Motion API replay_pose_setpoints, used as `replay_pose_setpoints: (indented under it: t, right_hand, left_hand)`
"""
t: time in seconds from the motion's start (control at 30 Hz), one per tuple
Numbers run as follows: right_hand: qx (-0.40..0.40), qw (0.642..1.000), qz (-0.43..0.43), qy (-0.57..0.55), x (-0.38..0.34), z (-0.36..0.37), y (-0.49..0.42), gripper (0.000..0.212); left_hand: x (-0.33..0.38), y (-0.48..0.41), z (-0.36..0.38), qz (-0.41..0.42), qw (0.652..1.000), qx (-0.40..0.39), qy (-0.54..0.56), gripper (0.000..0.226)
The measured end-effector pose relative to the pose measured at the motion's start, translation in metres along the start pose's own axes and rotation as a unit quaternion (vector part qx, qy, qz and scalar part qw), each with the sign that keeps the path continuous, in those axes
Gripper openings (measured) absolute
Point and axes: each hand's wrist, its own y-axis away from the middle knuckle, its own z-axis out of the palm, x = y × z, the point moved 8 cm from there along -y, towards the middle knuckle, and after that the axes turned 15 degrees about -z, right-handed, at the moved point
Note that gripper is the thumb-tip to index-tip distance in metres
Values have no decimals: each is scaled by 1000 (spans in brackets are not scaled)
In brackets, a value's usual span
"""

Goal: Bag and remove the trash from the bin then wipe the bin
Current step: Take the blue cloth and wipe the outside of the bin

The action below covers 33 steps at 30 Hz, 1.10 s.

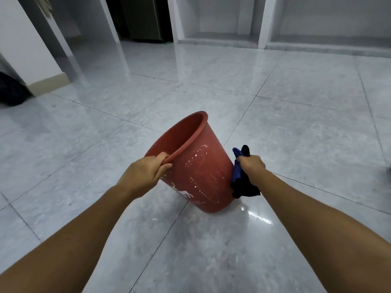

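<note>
A red plastic bin [203, 172] stands tilted on the tiled floor, its mouth turned up and to the left, away from me. White marks and specks show on its outer wall. My left hand [146, 172] grips the near rim, thumb outside and fingers inside. My right hand [251, 163] is closed on a dark blue and black cloth [241, 178], which is pressed against the bin's right outer wall near the base. What I can see of the bin's inside shows nothing in it.
Glossy grey floor tiles [296, 123] spread all around. A dark bag-like shape [10, 92] lies at the far left by a white wall corner. White partitions and a dark doorway [143, 17] line the back.
</note>
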Motion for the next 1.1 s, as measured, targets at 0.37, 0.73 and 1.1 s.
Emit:
replay_pose_setpoints:
  t: [0.37,0.73,1.1]
  right_hand:
    - [8,974,-191,-124,-134,25,-6,15]
    - [-3,992,-74,-102,-78,6,-8,25]
    - [4,994,61,-91,0,-1,-11,39]
  left_hand:
    - [38,-45,2,-48,997,53,34,37]
    - [65,-59,3,-45,997,27,51,47]
    - [-1,-6,0,-55,993,59,82,68]
